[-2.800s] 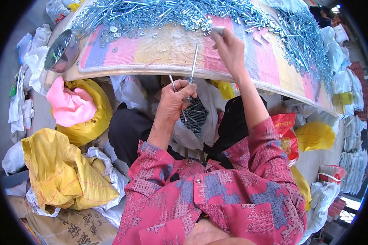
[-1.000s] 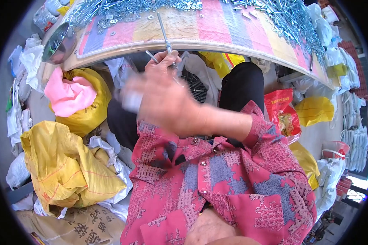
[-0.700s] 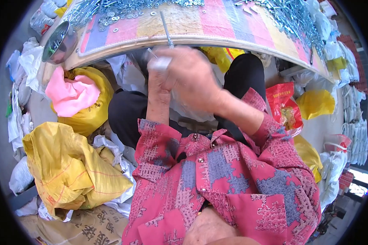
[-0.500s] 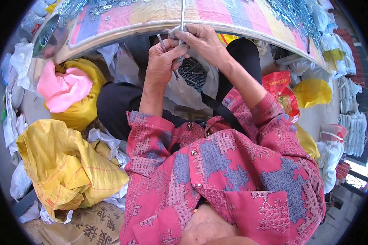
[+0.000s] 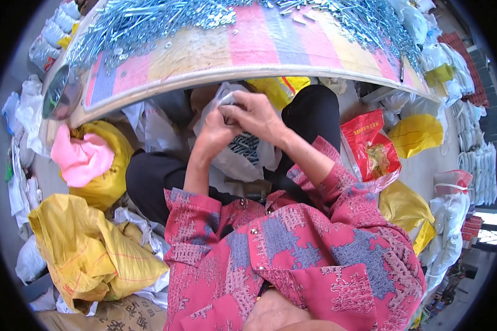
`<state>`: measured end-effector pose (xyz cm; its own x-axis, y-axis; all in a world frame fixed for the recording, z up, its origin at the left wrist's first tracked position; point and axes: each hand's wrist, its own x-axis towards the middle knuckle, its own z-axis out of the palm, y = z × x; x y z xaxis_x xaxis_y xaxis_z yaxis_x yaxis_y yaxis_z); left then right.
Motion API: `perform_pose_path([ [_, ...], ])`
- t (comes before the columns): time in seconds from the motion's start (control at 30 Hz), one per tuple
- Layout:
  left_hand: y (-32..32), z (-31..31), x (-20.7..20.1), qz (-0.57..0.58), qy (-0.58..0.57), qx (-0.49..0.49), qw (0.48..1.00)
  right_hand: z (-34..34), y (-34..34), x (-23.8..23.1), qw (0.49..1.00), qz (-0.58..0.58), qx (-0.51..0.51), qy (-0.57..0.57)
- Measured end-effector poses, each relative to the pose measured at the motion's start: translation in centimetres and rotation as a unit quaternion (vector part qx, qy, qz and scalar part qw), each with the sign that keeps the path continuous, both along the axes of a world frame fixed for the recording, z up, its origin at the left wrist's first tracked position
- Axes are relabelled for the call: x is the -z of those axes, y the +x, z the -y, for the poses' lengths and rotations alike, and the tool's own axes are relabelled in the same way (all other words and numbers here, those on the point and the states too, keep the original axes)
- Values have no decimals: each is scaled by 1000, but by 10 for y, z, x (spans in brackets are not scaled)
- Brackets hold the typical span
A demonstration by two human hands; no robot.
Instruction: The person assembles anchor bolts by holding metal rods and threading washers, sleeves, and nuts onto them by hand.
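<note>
My left hand [image 5: 214,134] and my right hand [image 5: 258,114] meet just below the table edge, both pinching the top of a clear plastic bag [image 5: 243,160]. The bag rests on my lap and holds dark threaded bolts [image 5: 244,146]. What lies between my fingers is hidden. Above, a table with a striped pink, yellow and blue mat [image 5: 215,52] carries piles of long silver bolts [image 5: 149,19] at the left and more silver bolts [image 5: 370,22] at the right.
A yellow sack [image 5: 88,254] and a pink bag [image 5: 83,160] lie on the floor at my left. A red packet [image 5: 370,146] and yellow bags [image 5: 417,132] sit at my right. White bags [image 5: 475,160] line the far right. A shiny metal bowl [image 5: 58,94] sits on the table's left corner.
The long bolt that stood up between my hands at the table edge is no longer in sight. Both hands have come down onto the bag's top.
</note>
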<state>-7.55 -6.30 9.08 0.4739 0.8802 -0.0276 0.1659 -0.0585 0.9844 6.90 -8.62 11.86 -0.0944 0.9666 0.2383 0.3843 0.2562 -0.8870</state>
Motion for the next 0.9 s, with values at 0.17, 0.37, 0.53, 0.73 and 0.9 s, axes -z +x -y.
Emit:
perform_pose_path([
  [0.17, 12, -3, -29, 164, -214, 83, 959, -14, 33, -27, 964, -195, 25, -180],
  [0.37, 35, -8, -11, 131, -212, 104, 963, -83, 129, -35, 986, 71, 148, 19],
  [0.53, 37, -12, -9, 218, -290, 29, 931, -184, 222, -11, 820, 351, 427, 148],
  [0.73, 48, -12, -28, 254, -302, -24, 918, -186, 216, -10, 911, 268, 293, 107],
  [0.9, 40, -20, -18, 209, -267, -19, 941, -128, 163, -26, 991, -81, 105, -2],
])
